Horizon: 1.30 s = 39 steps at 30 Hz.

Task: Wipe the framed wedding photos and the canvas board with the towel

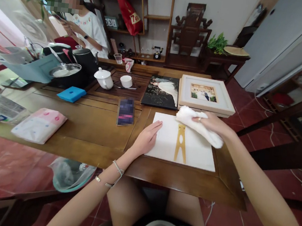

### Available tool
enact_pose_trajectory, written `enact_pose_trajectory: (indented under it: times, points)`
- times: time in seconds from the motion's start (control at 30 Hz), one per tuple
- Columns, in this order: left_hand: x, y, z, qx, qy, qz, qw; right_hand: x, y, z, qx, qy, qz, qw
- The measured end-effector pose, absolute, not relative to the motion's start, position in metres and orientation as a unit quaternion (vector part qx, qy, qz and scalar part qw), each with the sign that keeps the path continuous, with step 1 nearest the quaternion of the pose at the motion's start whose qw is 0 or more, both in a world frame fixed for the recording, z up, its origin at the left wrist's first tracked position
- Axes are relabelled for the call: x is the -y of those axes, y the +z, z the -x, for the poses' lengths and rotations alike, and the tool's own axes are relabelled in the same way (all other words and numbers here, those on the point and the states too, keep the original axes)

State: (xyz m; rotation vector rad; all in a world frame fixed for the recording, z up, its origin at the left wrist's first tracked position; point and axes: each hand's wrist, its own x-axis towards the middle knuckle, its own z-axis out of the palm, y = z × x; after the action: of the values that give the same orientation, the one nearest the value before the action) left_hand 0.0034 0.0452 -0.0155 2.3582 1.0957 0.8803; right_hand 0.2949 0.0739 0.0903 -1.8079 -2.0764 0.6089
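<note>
A white rectangular panel [160, 147] lies flat on the wooden table in front of me. A flat gold piece [178, 142] with two legs and an oval hole is on it, upper end near the cloth. My left hand [148, 138] rests on the panel's left edge with its fingers stretched out, holding nothing. A folded white cloth [209, 133] is gripped in my right hand [207, 121], over the panel's upper right part. The cloth covers that corner, and the fingertips of my right hand are partly hidden by it.
Behind the panel lie a dark wedding photo [160, 90] and a white-framed picture [224, 96]. A phone [125, 112], blue block [71, 94], tissue pack [39, 125], white teapot [104, 78] and cup [126, 81] are leftward. A person [89, 28] sits across the table.
</note>
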Motion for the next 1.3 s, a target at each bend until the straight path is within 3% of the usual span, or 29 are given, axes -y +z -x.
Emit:
enact_pose_trajectory:
  times: [0.3,0.53,0.8,1.07,1.3]
  points:
    - [-0.047,-0.017,-0.002,-0.395,0.317,-0.840,0.195,-0.091,0.102,-0.188,0.773,0.251,0.572,0.109]
    - [-0.045,-0.014,-0.001,-0.385,0.318,-0.842,0.208,-0.080,0.095,-0.234,0.758,0.245,0.594,0.115]
    - [-0.045,-0.014,-0.001,-0.379,0.326,-0.840,0.210,-0.055,0.075,-0.321,0.704,0.214,0.655,0.173]
    - [-0.045,-0.013,-0.002,-0.387,0.319,-0.840,0.208,-0.065,0.043,-0.276,0.791,0.133,0.539,0.257]
    - [-0.045,-0.012,-0.003,-0.389,0.318,-0.839,0.211,-0.053,0.040,-0.264,0.857,0.092,0.484,0.152]
